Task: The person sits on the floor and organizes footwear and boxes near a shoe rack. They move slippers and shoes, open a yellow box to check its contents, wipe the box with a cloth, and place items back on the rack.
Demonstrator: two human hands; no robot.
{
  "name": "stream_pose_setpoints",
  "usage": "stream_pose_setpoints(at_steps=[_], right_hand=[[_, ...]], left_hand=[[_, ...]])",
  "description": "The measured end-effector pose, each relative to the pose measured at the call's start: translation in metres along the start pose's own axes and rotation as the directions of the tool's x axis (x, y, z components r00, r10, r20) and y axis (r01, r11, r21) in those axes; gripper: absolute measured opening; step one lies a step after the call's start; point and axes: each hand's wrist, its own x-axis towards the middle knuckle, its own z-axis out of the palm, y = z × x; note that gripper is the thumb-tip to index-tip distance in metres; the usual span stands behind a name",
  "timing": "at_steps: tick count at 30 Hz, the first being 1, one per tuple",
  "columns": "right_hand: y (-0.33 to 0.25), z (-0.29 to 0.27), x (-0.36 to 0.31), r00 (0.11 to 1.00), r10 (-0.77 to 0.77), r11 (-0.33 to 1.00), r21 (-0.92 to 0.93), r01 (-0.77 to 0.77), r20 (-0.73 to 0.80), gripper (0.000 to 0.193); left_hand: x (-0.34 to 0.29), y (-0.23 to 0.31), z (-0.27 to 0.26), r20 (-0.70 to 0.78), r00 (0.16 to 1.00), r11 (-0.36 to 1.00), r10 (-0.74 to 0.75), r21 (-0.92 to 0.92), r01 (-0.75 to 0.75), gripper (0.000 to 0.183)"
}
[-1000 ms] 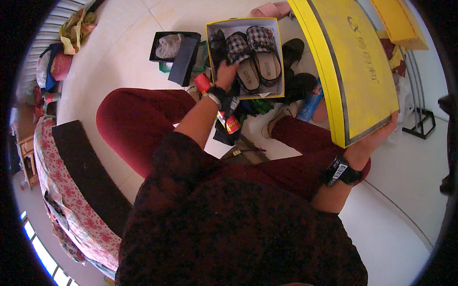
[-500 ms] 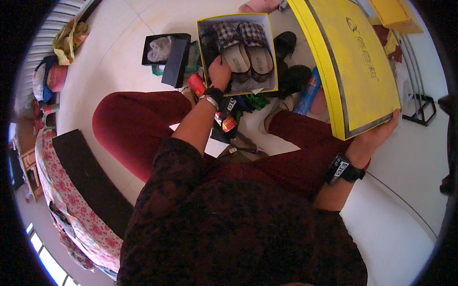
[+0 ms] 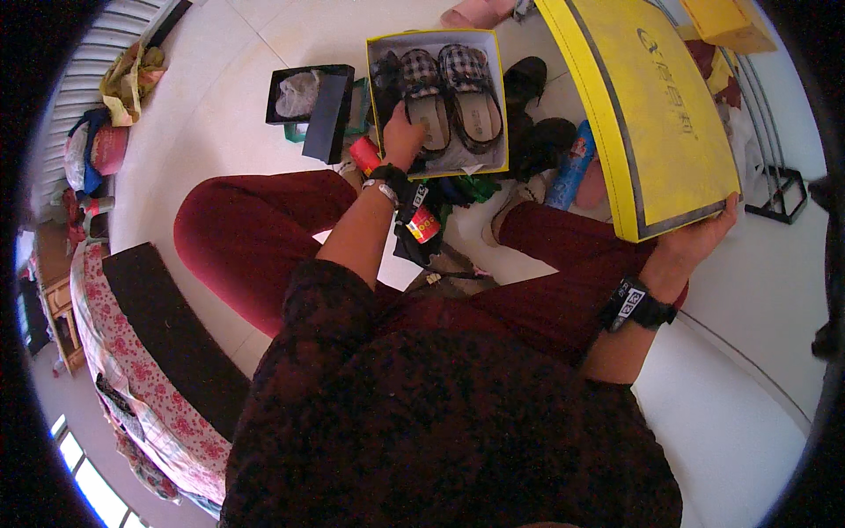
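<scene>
A pair of black-and-white checked slippers lies side by side, toes away from me, in an open shoe box (image 3: 371, 97) with yellow edges and pale lining. My left hand (image 3: 405, 143) reaches over the near left edge of the box. Its fingers are closed at the heel of the left slipper (image 3: 427, 110), which rests beside the right slipper (image 3: 477, 101). Dark crumpled material lies along the box's left side. Off to the right, my right hand (image 3: 704, 233) grips the lower edge of the large yellow lid (image 3: 651, 114), which stands tilted.
Left of the shoe box sits a small black box (image 3: 327, 114) with a clear plastic bag (image 3: 297, 93). Black shoes (image 3: 546, 141) and a blue can (image 3: 572, 167) are to its right. A red-and-yellow can (image 3: 422, 225) lies between my legs. A metal rack (image 3: 775, 189) stands at far right.
The slippers have shifted in the box and now lie slightly apart and straighter. My left hand stays at the left slipper's heel. The lid has tilted a little in my right hand.
</scene>
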Motion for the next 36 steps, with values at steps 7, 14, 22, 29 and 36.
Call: stream_pose_setpoints(at_steps=[7, 14, 22, 29, 36], right_hand=[[-0.002, -0.007, 0.003, 0.992, 0.056, 0.992, 0.119, -0.043, -0.117, 0.048], [-0.005, -0.009, 0.000, 0.992, 0.037, 0.997, 0.070, -0.029, -0.120, 0.051], [0.008, -0.006, 0.009, 0.988, 0.087, 0.994, 0.082, -0.077, -0.126, 0.049], [0.047, 0.001, 0.009, 0.984, 0.165, 0.977, 0.129, -0.172, 0.067, 0.048], [0.099, 0.017, -0.018, 0.963, 0.265, 0.959, 0.119, -0.258, -0.047, 0.049]], left_hand=[[0.036, 0.013, -0.044, -0.110, 0.990, 0.951, 0.087, -0.288, -0.116, 0.052], [0.034, 0.019, -0.036, 0.126, 0.989, 0.966, 0.081, -0.255, -0.047, 0.071], [0.043, 0.017, -0.032, 0.416, 0.891, 0.886, -0.182, -0.324, 0.332, 0.073], [0.043, 0.027, -0.036, 0.315, 0.940, 0.972, -0.133, -0.143, 0.185, 0.068], [-0.005, 0.107, -0.055, 0.571, 0.819, 0.348, -0.045, -0.760, 0.549, 0.064]])
